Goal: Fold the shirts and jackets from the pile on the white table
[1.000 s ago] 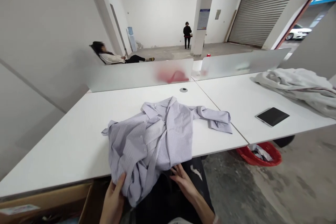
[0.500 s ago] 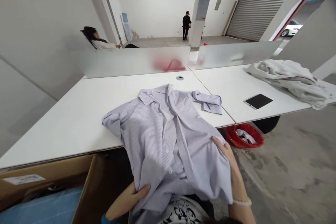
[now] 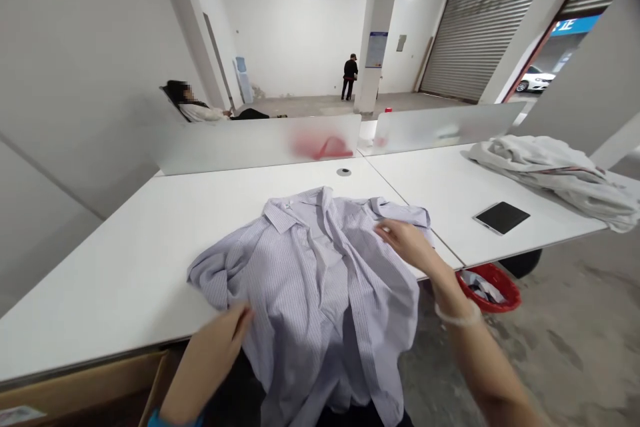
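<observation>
A pale lilac pinstriped button shirt (image 3: pixel 320 300) lies spread on the white table (image 3: pixel 125 307), its front open and its collar at the far side. Its lower part hangs over the near table edge. My left hand (image 3: pixel 215 347) is at the shirt's left side, fingertips touching the cloth without gripping it. My right hand (image 3: pixel 405 243) reaches across to the far right shoulder, fingers lying on the fabric with no visible hold. The right sleeve is mostly hidden under the shirt and my hand.
A black tablet (image 3: pixel 501 217) and a bundled whitish cloth (image 3: pixel 550 180) lie on the adjoining table to the right. A red basket (image 3: pixel 493 287) sits on the floor below. Frosted partitions (image 3: pixel 260 143) stand behind the tables, with a cardboard box (image 3: pixel 85 383) at the near left.
The shirt now lies flatter on the table. My left hand has left the near hem and moved to the shirt's left side. My right hand has moved from the right edge to the far shoulder.
</observation>
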Tool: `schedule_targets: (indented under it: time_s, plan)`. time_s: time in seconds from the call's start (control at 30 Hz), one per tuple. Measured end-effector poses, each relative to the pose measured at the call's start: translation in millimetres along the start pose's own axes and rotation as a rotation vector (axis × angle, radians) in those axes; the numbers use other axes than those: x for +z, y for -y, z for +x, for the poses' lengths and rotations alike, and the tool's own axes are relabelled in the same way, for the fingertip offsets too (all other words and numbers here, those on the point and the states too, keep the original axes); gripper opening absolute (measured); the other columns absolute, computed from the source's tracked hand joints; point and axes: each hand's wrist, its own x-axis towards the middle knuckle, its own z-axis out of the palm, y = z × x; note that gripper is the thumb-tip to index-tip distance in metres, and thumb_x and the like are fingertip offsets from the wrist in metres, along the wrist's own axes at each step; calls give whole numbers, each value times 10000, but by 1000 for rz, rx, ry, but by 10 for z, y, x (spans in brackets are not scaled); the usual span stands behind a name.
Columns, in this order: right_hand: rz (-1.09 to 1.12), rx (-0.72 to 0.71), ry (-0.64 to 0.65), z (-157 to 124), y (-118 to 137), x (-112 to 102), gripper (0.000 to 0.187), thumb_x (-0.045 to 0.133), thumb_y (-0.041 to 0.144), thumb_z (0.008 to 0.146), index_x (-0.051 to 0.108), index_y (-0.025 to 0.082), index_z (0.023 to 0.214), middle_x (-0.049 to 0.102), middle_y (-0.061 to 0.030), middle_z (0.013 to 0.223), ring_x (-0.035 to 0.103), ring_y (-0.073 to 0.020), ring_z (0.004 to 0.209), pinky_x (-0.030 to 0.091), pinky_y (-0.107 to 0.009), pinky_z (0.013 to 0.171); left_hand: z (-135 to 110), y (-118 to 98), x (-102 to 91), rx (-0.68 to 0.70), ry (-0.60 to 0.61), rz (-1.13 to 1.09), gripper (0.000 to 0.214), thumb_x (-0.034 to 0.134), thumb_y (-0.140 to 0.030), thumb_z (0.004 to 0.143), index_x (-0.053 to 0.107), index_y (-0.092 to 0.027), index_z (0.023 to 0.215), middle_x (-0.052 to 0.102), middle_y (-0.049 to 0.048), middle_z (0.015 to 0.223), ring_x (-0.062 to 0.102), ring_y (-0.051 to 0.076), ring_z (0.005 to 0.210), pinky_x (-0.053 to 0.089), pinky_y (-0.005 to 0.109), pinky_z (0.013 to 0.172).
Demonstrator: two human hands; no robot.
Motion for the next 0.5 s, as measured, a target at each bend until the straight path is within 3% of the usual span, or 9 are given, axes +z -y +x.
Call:
schedule_targets:
  time_s: [0.07, 0.1, 0.17, 0.23, 0.37, 0.47, 0.5]
  plan:
    - [54, -213, 9, 606, 17, 128, 285, 418, 145, 886, 650, 177, 1048, 660, -98, 1086, 621, -199, 965, 440, -312, 837, 543, -260, 12, 139, 84, 63, 199, 561, -419, 764, 660, -270, 851, 694, 50, 924, 618, 252, 907, 425, 357, 922]
    - [71, -276, 14, 879, 12, 213, 347, 392, 87, 865, 648, 161, 1088, 619, -108, 1191, 586, -198, 1061, 416, -323, 900, 822, -354, 62, 314, 129, 180, 243, 473, -377, 832, 646, -248, 944, 675, 59, 1024, 593, 243, 984, 401, 358, 958]
    - [95, -332, 32, 1324, -25, 384, 417, 356, 33, 827, 657, 142, 1094, 540, -93, 1321, 511, -191, 1183, 367, -331, 976, 1338, -461, 193, 575, 173, 386, 320, 342, -242, 888, 608, -197, 1060, 633, 80, 1133, 546, 222, 1074, 374, 365, 990]
    - [118, -353, 61, 1623, -85, 513, 376, 391, 32, 789, 690, 126, 997, 535, -68, 1335, 495, -178, 1205, 354, -316, 994, 1750, -481, 305, 737, 166, 557, 375, 286, -136, 884, 575, -169, 1120, 600, 94, 1182, 510, 210, 1122, 370, 375, 990]
    - [72, -436, 216, 1909, -205, 605, 161, 615, 27, 677, 700, 149, 737, 575, -63, 1298, 480, -210, 1236, 351, -341, 1028, 2235, -427, 366, 861, 223, 794, 316, 352, -122, 887, 603, -171, 1071, 610, 99, 1088, 495, 223, 1114, 340, 411, 1012]
    - [10, -555, 346, 1977, -213, 555, 56, 700, 123, 708, 694, 177, 720, 617, -58, 1235, 421, -239, 1293, 306, -408, 1075, 2404, -393, 340, 912, 275, 866, 189, 483, -202, 868, 625, -180, 990, 600, 96, 1028, 508, 233, 1044, 340, 419, 994]
    - [18, -570, 336, 1983, -189, 517, 22, 712, 186, 729, 692, 186, 720, 662, -44, 1145, 457, -229, 1264, 295, -413, 1084, 2443, -387, 334, 922, 288, 857, 158, 505, -219, 861, 624, -186, 961, 594, 94, 1038, 507, 230, 1036, 353, 406, 971]
